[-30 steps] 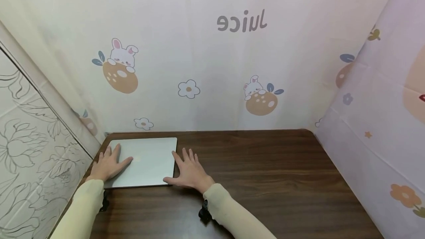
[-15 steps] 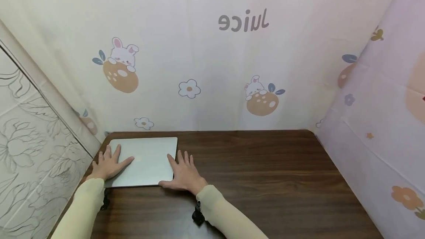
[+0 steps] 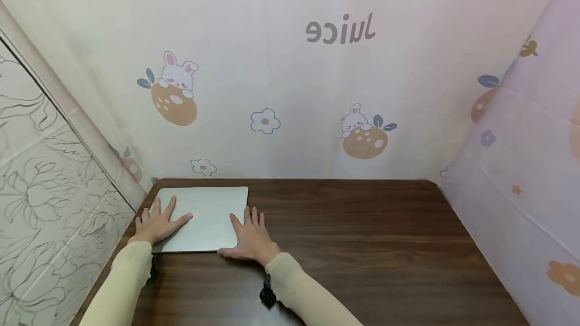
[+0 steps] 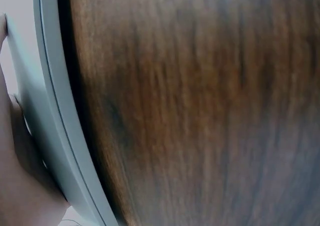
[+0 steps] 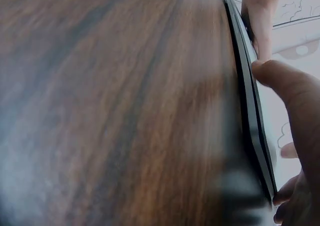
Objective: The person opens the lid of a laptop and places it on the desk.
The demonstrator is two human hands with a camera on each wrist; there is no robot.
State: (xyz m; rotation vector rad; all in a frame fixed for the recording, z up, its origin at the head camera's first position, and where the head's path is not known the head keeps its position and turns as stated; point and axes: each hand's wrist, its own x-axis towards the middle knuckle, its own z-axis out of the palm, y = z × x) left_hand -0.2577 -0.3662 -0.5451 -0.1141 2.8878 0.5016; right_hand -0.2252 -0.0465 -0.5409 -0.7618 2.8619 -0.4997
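Note:
A closed silver laptop (image 3: 210,218) lies flat at the back left of the brown wooden table (image 3: 362,245). My left hand (image 3: 156,226) rests on the left part of its lid, fingers spread and thumb pointing right. At the front right corner is my right hand (image 3: 250,241), its thumb along the front edge and its fingers stretched over the right edge. In the left wrist view the laptop's rim (image 4: 75,136) runs close above the wood, with part of the hand at the left. The right wrist view shows the right thumb (image 5: 285,80) on the lid's edge.
A pale curtain (image 3: 290,74) printed with rabbits and fruit hangs behind the table. Another printed sheet (image 3: 521,155) closes off the right side. On the left stands a white panel (image 3: 45,190) with flower line drawings, close beside the left arm.
My right hand has moved left onto the laptop's right front corner. The left hand keeps its place on the lid. The whole head view has shifted slightly.

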